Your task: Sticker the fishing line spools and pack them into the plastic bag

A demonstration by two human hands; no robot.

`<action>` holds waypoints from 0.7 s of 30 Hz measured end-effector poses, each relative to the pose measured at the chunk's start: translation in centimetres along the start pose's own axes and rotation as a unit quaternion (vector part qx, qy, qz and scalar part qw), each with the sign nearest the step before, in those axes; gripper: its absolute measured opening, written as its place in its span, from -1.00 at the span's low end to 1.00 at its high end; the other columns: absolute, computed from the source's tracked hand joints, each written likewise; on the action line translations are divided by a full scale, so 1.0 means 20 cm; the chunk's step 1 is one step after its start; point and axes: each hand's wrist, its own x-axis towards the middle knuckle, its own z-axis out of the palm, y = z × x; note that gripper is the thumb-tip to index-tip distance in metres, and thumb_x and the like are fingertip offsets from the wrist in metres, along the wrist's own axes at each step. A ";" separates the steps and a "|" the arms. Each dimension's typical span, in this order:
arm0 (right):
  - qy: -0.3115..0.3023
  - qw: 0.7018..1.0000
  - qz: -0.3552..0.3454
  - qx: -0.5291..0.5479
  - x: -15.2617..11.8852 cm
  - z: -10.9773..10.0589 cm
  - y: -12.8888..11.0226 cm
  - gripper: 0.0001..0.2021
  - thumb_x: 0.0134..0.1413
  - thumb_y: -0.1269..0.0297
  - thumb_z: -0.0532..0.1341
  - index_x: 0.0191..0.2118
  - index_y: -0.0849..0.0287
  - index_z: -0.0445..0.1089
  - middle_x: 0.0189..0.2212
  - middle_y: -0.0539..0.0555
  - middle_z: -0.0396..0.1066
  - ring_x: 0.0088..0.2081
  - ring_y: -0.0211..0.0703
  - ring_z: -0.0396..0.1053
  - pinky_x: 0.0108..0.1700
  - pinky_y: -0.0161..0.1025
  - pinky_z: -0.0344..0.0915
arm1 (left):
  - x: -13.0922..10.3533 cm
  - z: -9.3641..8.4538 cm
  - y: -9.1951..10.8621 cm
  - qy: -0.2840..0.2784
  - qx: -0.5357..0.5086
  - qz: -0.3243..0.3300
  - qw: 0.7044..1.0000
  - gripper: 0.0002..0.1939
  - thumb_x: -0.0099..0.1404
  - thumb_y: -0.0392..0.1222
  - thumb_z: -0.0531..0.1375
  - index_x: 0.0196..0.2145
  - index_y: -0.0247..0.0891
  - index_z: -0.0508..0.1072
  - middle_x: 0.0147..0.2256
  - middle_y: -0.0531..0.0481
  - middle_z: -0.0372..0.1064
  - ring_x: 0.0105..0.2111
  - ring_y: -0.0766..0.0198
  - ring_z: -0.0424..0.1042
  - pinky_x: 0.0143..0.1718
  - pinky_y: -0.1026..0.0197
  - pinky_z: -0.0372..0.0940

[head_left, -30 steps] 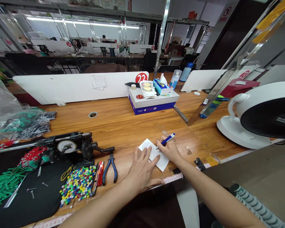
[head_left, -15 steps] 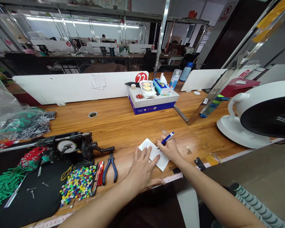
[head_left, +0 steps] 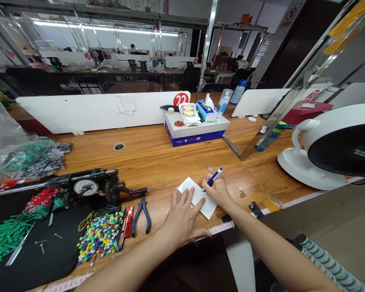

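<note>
A small white sheet of paper lies at a slant on the wooden table near its front edge. My left hand rests on the paper's left part with its fingers spread. In my right hand is a blue and white pen, pinched between thumb and fingers. Its lower end points down at the paper's upper right, where the fingers hide the tip. Faint marks show on the sheet, too small to read.
Left of my hands lie blue-handled pliers, a red-handled tool and a pile of coloured beads. Behind them is a black crank machine. A shoebox stands at the back; a white fan is right.
The pen and my right hand have shifted very slightly over the paper. My left hand has stayed in place.
</note>
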 end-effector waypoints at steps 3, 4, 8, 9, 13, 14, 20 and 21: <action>0.014 1.000 -0.007 -0.008 0.00 0.00 0.00 -0.65 0.16 0.10 0.02 -0.59 0.08 0.00 -0.71 -0.07 0.11 -0.61 -0.28 0.11 -0.41 -0.24 0.01 | 0.00 -0.01 0.01 -0.012 0.001 -0.003 1.000 -0.03 0.21 0.58 -0.04 0.35 -0.10 0.19 0.37 -0.45 -0.09 0.35 -0.31 -0.01 0.28 -0.47 -0.21; 0.015 1.000 -0.008 -0.006 0.00 0.00 0.00 -0.65 0.16 0.09 0.02 -0.59 0.08 0.00 -0.70 -0.07 0.11 -0.61 -0.28 0.11 -0.41 -0.25 0.02 | 0.00 -0.01 0.01 -0.015 0.001 -0.003 1.000 -0.03 0.21 0.58 -0.05 0.35 -0.10 0.19 0.37 -0.45 -0.09 0.35 -0.31 -0.01 0.28 -0.47 -0.21; 0.004 1.000 -0.003 0.008 0.00 0.00 0.00 -0.66 0.18 0.09 0.04 -0.57 0.09 0.07 -0.68 -0.06 0.18 -0.57 -0.26 0.18 -0.38 -0.26 0.07 | 0.00 -0.02 0.01 -0.014 0.003 -0.003 1.000 -0.03 0.22 0.58 -0.06 0.36 -0.11 0.17 0.37 -0.45 -0.10 0.35 -0.31 -0.02 0.28 -0.46 -0.21; 0.006 1.000 -0.002 0.007 0.00 0.00 0.00 -0.66 0.17 0.09 0.04 -0.57 0.09 0.07 -0.68 -0.06 0.18 -0.57 -0.26 0.18 -0.38 -0.26 0.07 | 0.00 -0.01 0.01 -0.012 0.003 -0.003 1.000 -0.03 0.22 0.58 -0.06 0.36 -0.11 0.17 0.37 -0.45 -0.10 0.35 -0.31 -0.01 0.28 -0.46 -0.21; 0.022 1.000 -0.008 -0.005 0.00 0.00 0.00 -0.68 0.14 0.12 0.03 -0.57 0.08 0.01 -0.69 -0.07 0.13 -0.59 -0.28 0.11 -0.41 -0.25 0.02 | 0.00 0.00 0.00 -0.002 0.004 0.000 1.000 -0.03 0.21 0.58 -0.06 0.36 -0.10 0.18 0.37 -0.45 -0.08 0.34 -0.31 0.01 0.28 -0.46 -0.20; 0.021 1.000 -0.008 -0.005 0.00 0.00 0.00 -0.68 0.13 0.12 0.03 -0.57 0.08 0.01 -0.69 -0.07 0.12 -0.60 -0.28 0.10 -0.41 -0.25 0.01 | 0.00 0.00 0.00 -0.001 0.004 0.001 1.000 -0.03 0.21 0.58 -0.06 0.36 -0.10 0.18 0.37 -0.44 -0.08 0.34 -0.30 0.01 0.28 -0.46 -0.19; 0.010 1.000 0.008 0.014 0.00 0.00 0.00 -0.67 0.14 0.06 0.04 -0.56 0.10 0.09 -0.66 -0.06 0.17 -0.56 -0.26 0.17 -0.39 -0.26 0.06 | 0.00 0.00 0.01 -0.007 0.006 -0.002 1.000 -0.02 0.21 0.59 -0.07 0.36 -0.11 0.18 0.37 -0.44 -0.08 0.34 -0.31 0.01 0.28 -0.45 -0.19; 0.011 1.000 0.012 0.018 0.00 0.00 0.00 -0.67 0.13 0.06 0.05 -0.57 0.10 0.09 -0.66 -0.06 0.17 -0.57 -0.27 0.16 -0.39 -0.26 0.07 | 0.00 -0.01 0.01 -0.006 0.006 -0.003 1.000 -0.03 0.21 0.58 -0.06 0.36 -0.10 0.18 0.37 -0.43 -0.07 0.34 -0.31 0.01 0.28 -0.45 -0.19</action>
